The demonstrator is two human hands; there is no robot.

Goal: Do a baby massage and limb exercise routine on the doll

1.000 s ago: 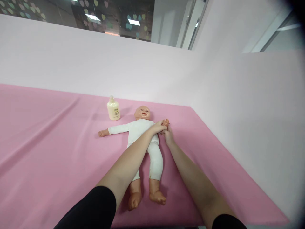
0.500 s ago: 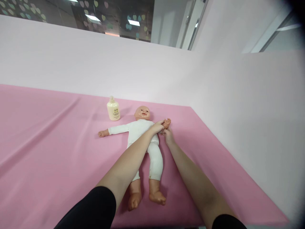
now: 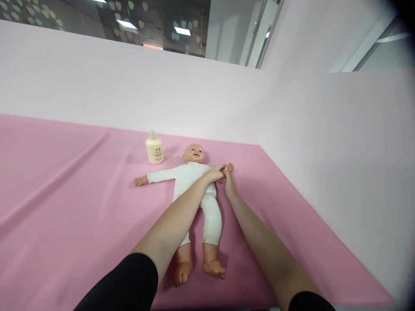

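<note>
Both our hands, left hand (image 3: 215, 173) and right hand (image 3: 229, 183), closed their grip on the doll's (image 3: 194, 185) small arm; pulling harder risked dragging it toward the bottle (image 3: 154, 148) beyond.

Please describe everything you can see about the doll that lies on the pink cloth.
The doll is a bald baby figure, plastic by its look, in a white long-sleeved suit with bare hands and feet. It lies face up on the pink cloth, head toward the wall, feet toward the camera, one arm stretched out sideways. The left hand and the right hand meet at its other arm, close to the doll's small hand. The left forearm crosses over its body. A cream bottle stands beside its head.
</note>
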